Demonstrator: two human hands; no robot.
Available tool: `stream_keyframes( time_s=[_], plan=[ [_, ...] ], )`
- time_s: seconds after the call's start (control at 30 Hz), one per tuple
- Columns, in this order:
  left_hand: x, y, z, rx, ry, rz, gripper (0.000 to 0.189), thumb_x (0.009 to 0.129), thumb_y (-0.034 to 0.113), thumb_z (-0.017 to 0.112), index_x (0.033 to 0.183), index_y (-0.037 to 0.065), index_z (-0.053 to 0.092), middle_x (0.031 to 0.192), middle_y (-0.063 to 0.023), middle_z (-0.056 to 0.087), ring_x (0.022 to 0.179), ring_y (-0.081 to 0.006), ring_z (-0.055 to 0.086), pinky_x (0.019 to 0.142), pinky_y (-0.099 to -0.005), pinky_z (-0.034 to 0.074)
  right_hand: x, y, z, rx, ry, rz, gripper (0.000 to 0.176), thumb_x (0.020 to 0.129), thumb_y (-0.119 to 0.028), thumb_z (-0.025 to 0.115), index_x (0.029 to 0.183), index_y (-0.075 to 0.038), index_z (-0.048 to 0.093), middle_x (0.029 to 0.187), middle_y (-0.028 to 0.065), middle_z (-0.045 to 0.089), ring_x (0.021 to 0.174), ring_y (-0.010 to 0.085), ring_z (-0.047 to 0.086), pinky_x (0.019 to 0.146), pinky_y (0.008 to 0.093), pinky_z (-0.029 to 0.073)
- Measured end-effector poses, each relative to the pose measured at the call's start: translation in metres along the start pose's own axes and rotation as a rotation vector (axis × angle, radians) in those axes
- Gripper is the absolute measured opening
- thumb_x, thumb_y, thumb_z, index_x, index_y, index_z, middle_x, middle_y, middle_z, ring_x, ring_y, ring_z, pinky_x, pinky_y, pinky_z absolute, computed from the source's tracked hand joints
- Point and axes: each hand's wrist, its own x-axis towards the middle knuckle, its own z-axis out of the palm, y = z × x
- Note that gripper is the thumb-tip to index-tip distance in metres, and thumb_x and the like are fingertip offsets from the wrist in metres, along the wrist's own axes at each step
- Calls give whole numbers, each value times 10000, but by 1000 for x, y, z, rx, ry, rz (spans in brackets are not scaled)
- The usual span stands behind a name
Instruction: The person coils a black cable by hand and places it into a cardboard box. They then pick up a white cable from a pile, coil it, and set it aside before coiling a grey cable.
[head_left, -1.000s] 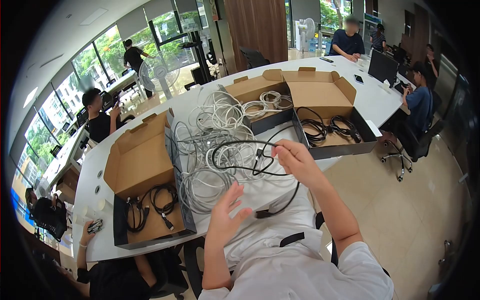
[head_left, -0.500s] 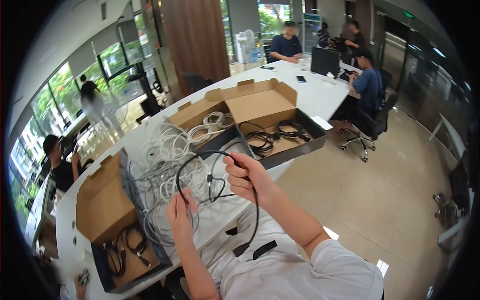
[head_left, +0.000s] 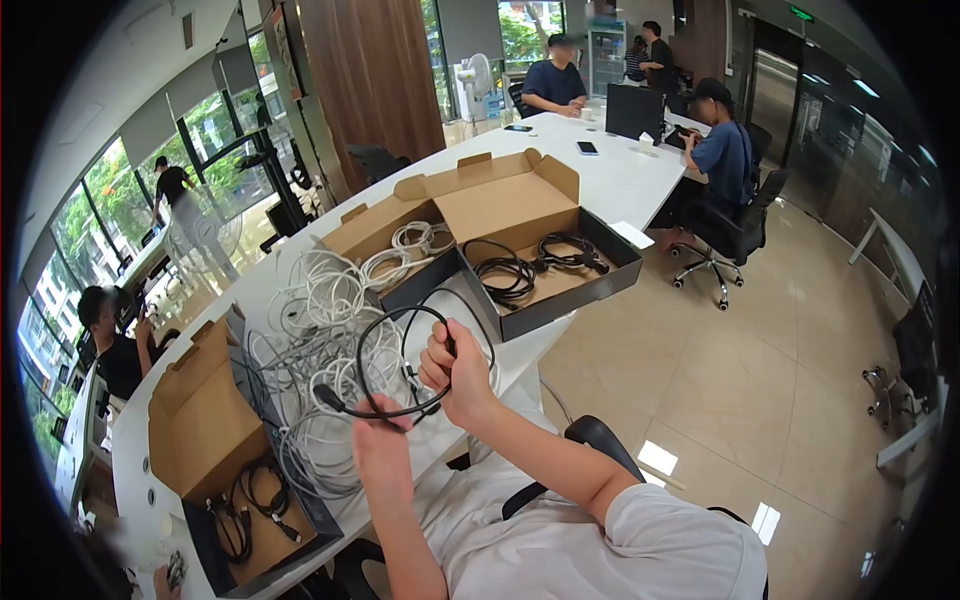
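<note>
A black cable [head_left: 328, 397] is bent into a loop between my hands, above the near edge of the table. My right hand [head_left: 460, 375] is closed in a fist around the right side of the loop. Lower down, the fingers of my left hand [head_left: 385, 445] close on the cable near its plug end, and the black plug sticks out to the left of them. Behind the loop lies a big tangle of white and grey cables [head_left: 330, 300] on the white table.
An open box [head_left: 565, 312] with coiled black cables stands to the right, beside another box [head_left: 425, 283] with white cables. At the left is a third open box [head_left: 200, 425] with black cables. Several people and an office chair [head_left: 735, 225] are further off.
The cable's plug end has swung from low near my lap up to the left, and the loop is now more closed. My right hand has moved down and left; my left hand slightly lower.
</note>
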Motion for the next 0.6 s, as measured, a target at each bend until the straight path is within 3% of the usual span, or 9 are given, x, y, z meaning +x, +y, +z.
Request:
stream_keyframes(
  time_s=[0.07,0.17,0.23,0.27,0.37,0.4,0.47,0.6],
  plan=[
    [4,3,-11,-33,9,47,366,960,434,470,979,69,477,958,-57,483,858,-174,448,764,-314,365,-8,6,-7,-139,-26,24,281,990,-296,366,773,-119,390,530,-39,239,405,92,229,402,262,226],
    [3,16,-2,-73,133,2,334,962,417,475,1001,85,481,981,-63,516,830,-189,489,745,-317,364,-15,4,-11,-456,-87,10,328,988,-342,404,785,-88,444,541,-32,317,439,82,316,420,249,306],
    [1,22,-10,-239,-19,-48,297,962,401,484,1007,108,476,995,-74,549,810,-216,526,758,-332,375,-18,4,-15,-667,-145,-37,348,993,-342,407,789,-69,474,553,-28,367,463,71,357,436,232,338],
    [0,26,1,-220,105,-60,255,971,375,481,1019,124,469,837,-24,534,659,-164,501,676,-296,377,-20,3,-16,-713,-178,-13,345,997,-328,402,796,-61,487,555,-27,379,466,65,368,438,225,341],
    [-2,31,-22,-466,-69,-137,216,992,346,448,1014,131,462,682,34,441,494,-93,375,559,-251,328,-23,1,-22,-928,-215,6,331,999,-233,400,773,-24,520,584,0,466,510,56,429,466,227,368],
    [0,32,-21,-410,-29,-113,216,1007,346,407,1005,135,452,614,61,328,425,-61,242,478,-229,249,-23,6,-28,-1011,-218,-24,329,996,-227,412,785,-13,545,594,5,485,526,55,441,479,227,368],
    [7,30,-26,-477,-20,-103,226,1009,353,395,1003,134,451,616,59,318,426,-61,244,468,-223,236,-27,11,-31,-1127,-175,-134,227,964,-151,489,895,26,614,622,-8,517,564,47,456,502,215,346],
    [12,35,-28,-614,31,-96,239,1009,359,385,943,133,424,635,34,313,453,-65,280,437,-214,234,-45,17,-44,-1162,-105,-158,229,955,-168,515,920,23,637,644,-7,542,559,45,424,491,218,338]
  ],
)
